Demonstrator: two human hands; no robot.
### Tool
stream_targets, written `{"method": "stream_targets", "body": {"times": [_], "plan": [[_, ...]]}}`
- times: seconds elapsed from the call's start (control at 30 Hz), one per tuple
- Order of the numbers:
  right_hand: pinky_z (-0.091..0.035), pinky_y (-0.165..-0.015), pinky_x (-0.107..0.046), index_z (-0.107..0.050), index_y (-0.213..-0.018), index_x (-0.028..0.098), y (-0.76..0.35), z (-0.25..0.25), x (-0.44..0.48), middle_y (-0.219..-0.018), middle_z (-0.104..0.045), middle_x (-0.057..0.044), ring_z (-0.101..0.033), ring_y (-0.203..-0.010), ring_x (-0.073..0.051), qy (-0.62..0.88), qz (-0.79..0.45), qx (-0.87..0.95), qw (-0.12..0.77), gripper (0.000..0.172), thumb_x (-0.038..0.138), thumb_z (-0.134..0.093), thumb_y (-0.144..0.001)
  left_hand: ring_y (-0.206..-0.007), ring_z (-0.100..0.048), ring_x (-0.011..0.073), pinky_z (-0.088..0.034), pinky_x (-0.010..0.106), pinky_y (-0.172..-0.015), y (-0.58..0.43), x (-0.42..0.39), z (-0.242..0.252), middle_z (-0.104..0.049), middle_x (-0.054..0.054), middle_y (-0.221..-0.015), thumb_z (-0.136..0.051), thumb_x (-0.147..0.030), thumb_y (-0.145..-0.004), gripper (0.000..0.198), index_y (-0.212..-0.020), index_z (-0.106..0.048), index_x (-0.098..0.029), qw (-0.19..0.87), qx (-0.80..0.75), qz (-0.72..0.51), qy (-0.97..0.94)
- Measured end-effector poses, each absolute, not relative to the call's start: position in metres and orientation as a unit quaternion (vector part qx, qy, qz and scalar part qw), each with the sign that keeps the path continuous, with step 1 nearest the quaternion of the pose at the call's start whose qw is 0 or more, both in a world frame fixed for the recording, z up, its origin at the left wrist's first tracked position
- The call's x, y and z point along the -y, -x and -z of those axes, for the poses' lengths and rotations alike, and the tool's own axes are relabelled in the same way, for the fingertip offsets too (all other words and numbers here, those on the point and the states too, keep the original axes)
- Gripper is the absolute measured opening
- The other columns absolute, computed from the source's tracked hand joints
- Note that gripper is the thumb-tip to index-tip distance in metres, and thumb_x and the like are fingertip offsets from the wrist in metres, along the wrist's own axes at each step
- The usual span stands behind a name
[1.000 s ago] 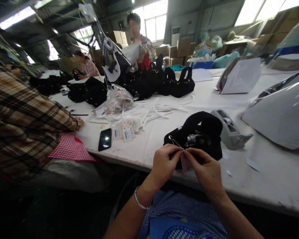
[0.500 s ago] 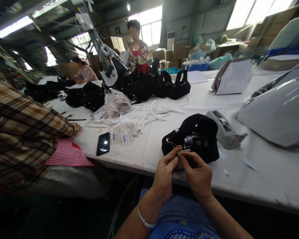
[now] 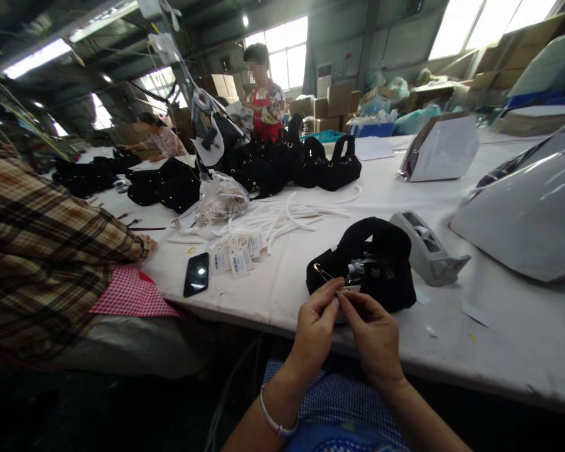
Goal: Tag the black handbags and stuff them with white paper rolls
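A small black handbag (image 3: 381,263) lies on the white table (image 3: 499,326) right in front of me. My left hand (image 3: 316,326) and my right hand (image 3: 371,336) meet at the table's near edge, fingertips pinched together on a small white tag (image 3: 351,289) with a safety pin (image 3: 322,272) beside the bag. Both hands are closed in a pinch. A bangle circles my left wrist.
A grey tape dispenser (image 3: 426,248) stands right of the bag. Barcode tags (image 3: 235,257), a black phone (image 3: 196,274), white cords (image 3: 287,216) and a plastic bag lie to the left. More black bags (image 3: 282,163) are piled behind. A person in plaid (image 3: 42,245) sits at left; other workers stand farther back.
My hands have drawn slightly closer to me and stay pinched together at the tag; the view shifted a little. The bag has not moved.
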State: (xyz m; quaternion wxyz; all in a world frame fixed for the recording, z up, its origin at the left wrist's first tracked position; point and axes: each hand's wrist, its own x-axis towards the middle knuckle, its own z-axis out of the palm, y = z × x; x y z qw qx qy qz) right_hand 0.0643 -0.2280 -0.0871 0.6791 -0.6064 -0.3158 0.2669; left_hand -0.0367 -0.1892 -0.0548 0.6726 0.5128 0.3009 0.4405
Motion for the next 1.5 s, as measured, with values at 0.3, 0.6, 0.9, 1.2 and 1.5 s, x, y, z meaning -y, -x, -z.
{"method": "stream_targets", "body": {"times": [0.3, 0.6, 0.9, 1.2, 1.5], "plan": [[-0.057, -0.079, -0.028, -0.076, -0.089, 0.021, -0.061, 0.088, 0.224, -0.092, -0.075, -0.005, -0.069, -0.086, -0.019, 0.573, -0.325, 0.262, 0.705, 0.032, 0.046, -0.084, -0.071, -0.137, -0.047, 0.0296, -0.030, 0.044, -0.119, 0.039, 0.183, 0.059, -0.058, 0.009, -0.143, -0.063, -0.027, -0.091, 0.039, -0.129, -0.067, -0.021, 0.751, -0.252, -0.392, -0.469], [-0.056, -0.068, -0.021, -0.076, -0.092, 0.022, -0.068, 0.080, 0.221, -0.090, -0.074, -0.003, -0.068, -0.079, -0.014, 0.492, -0.410, 0.201, 0.742, 0.033, 0.041, -0.089, -0.067, -0.103, -0.066, 0.0185, -0.053, 0.027, -0.082, 0.036, 0.184, 0.063, -0.061, 0.010, -0.138, -0.066, -0.027, -0.089, 0.043, -0.132, -0.063, -0.024, 0.749, -0.263, -0.454, -0.404], [-0.054, -0.074, -0.021, -0.077, -0.092, 0.023, -0.070, 0.080, 0.224, -0.095, -0.075, -0.003, -0.066, -0.081, -0.014, 0.493, -0.403, 0.253, 0.729, 0.027, 0.038, -0.086, -0.072, -0.114, -0.065, 0.0211, -0.050, 0.037, -0.103, 0.042, 0.192, 0.072, -0.071, 0.006, -0.121, -0.054, -0.021, -0.096, 0.032, -0.124, -0.068, -0.025, 0.442, -0.339, -0.509, -0.657], [-0.057, -0.078, -0.031, -0.075, -0.092, 0.021, -0.075, 0.081, 0.230, -0.093, -0.076, -0.006, -0.070, -0.086, -0.022, 0.563, -0.364, 0.321, 0.669, 0.032, 0.047, -0.081, -0.074, -0.103, -0.068, 0.0190, -0.056, 0.031, -0.090, 0.047, 0.206, 0.067, -0.070, 0.006, -0.123, -0.055, -0.019, -0.095, 0.045, -0.139, -0.055, -0.028, 0.367, -0.354, -0.465, -0.724], [-0.055, -0.082, -0.036, -0.068, -0.113, 0.023, -0.110, 0.090, 0.259, -0.108, -0.070, -0.007, -0.069, -0.089, -0.024, 0.682, -0.030, 0.521, 0.512, 0.030, 0.045, -0.059, -0.095, -0.094, -0.061, 0.0157, -0.052, 0.022, -0.071, 0.059, 0.165, 0.056, -0.062, 0.010, -0.129, -0.061, -0.031, -0.093, 0.036, -0.129, -0.062, -0.025, 0.423, -0.442, -0.484, -0.625]]}}
